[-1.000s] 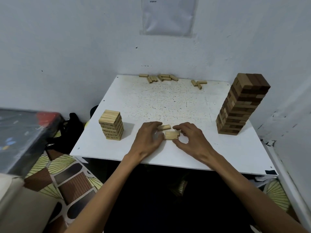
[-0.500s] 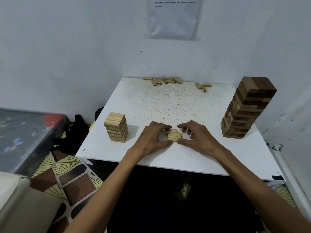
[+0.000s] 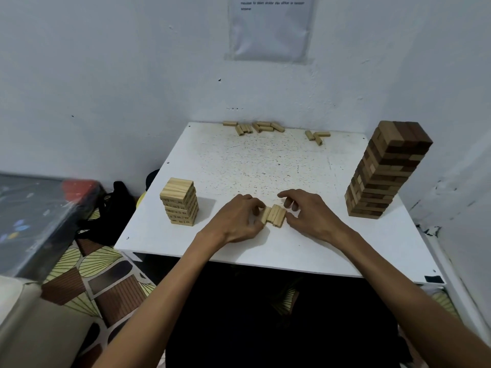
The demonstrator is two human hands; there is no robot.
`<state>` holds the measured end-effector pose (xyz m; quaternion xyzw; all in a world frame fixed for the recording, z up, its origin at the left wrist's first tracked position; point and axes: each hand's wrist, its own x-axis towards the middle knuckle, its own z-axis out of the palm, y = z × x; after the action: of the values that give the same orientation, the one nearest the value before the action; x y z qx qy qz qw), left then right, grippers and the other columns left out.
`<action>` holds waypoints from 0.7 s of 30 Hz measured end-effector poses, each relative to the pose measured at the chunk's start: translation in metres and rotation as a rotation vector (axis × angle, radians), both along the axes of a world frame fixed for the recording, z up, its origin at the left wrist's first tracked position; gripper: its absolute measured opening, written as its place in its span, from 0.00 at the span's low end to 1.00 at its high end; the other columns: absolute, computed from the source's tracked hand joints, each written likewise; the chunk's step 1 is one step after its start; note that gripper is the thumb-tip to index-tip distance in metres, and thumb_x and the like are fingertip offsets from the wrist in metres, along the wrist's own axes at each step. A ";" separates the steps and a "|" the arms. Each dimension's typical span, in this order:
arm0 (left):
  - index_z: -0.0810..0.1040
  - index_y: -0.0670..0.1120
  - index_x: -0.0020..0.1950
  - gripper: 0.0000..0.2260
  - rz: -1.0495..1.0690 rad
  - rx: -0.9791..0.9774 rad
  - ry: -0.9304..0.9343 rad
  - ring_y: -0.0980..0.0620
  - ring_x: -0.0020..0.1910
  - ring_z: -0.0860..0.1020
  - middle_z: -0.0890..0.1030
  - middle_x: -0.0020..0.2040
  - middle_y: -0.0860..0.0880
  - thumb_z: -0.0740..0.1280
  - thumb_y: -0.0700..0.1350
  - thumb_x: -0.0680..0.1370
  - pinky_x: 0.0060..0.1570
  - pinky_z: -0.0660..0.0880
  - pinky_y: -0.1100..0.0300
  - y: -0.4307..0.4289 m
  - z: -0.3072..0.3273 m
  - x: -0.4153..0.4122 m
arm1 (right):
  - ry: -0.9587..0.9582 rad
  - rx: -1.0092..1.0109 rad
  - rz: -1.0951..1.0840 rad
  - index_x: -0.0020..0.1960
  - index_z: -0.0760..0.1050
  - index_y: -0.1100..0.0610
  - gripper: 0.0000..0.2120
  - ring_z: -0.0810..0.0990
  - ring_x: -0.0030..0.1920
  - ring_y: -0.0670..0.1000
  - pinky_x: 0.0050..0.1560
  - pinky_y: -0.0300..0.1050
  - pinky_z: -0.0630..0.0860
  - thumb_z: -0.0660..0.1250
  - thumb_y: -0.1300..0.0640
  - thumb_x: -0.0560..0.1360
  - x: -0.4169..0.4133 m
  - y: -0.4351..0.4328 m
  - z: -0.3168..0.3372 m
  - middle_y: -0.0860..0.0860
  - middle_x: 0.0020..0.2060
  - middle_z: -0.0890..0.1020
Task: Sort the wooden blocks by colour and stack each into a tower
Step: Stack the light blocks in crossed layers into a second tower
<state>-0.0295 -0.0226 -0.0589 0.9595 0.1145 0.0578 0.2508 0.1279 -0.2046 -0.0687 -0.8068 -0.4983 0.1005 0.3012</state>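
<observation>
Head view, pale blocks (image 3: 275,215), long axes front-to-back

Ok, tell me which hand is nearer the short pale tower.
Left. The left hand lies just right of the short pale tower; the right hand sits farther right, past the block row.

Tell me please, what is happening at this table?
A person presses a small row of light blocks together between the left hand and the right hand, near the front of the white table. A short light tower stands to the left. A tall tower of mixed dark and light blocks stands to the right. More loose light blocks lie at the far edge.
</observation>
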 end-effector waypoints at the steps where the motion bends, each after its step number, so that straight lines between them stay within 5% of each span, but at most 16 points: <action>1: 0.78 0.49 0.68 0.25 0.003 -0.016 -0.006 0.50 0.59 0.74 0.80 0.57 0.52 0.63 0.57 0.74 0.53 0.70 0.58 0.001 -0.001 -0.001 | 0.015 0.022 -0.012 0.69 0.75 0.49 0.23 0.75 0.50 0.43 0.49 0.39 0.73 0.70 0.50 0.74 -0.002 -0.004 -0.001 0.43 0.52 0.79; 6: 0.69 0.53 0.78 0.34 -0.057 -0.030 -0.017 0.51 0.71 0.66 0.75 0.71 0.53 0.66 0.59 0.72 0.68 0.66 0.52 0.006 -0.003 -0.002 | -0.005 0.054 -0.048 0.69 0.73 0.43 0.30 0.72 0.59 0.41 0.58 0.38 0.72 0.73 0.36 0.69 -0.012 -0.014 -0.010 0.37 0.55 0.77; 12: 0.74 0.57 0.74 0.28 -0.085 -0.181 -0.041 0.60 0.68 0.68 0.78 0.65 0.57 0.75 0.54 0.75 0.71 0.66 0.53 0.016 -0.009 0.004 | 0.027 0.139 -0.062 0.66 0.79 0.44 0.25 0.73 0.63 0.40 0.64 0.45 0.74 0.78 0.42 0.71 -0.014 -0.011 -0.012 0.36 0.57 0.80; 21: 0.80 0.57 0.66 0.23 -0.035 -0.222 -0.124 0.61 0.62 0.73 0.77 0.56 0.67 0.80 0.53 0.72 0.66 0.71 0.54 0.012 -0.010 0.008 | 0.122 0.159 -0.031 0.65 0.79 0.41 0.23 0.74 0.64 0.39 0.66 0.44 0.73 0.79 0.45 0.72 -0.013 -0.009 -0.012 0.36 0.58 0.79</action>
<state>-0.0213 -0.0110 -0.0692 0.9223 0.0877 0.0994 0.3630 0.1149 -0.2135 -0.0811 -0.7803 -0.4728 0.1051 0.3957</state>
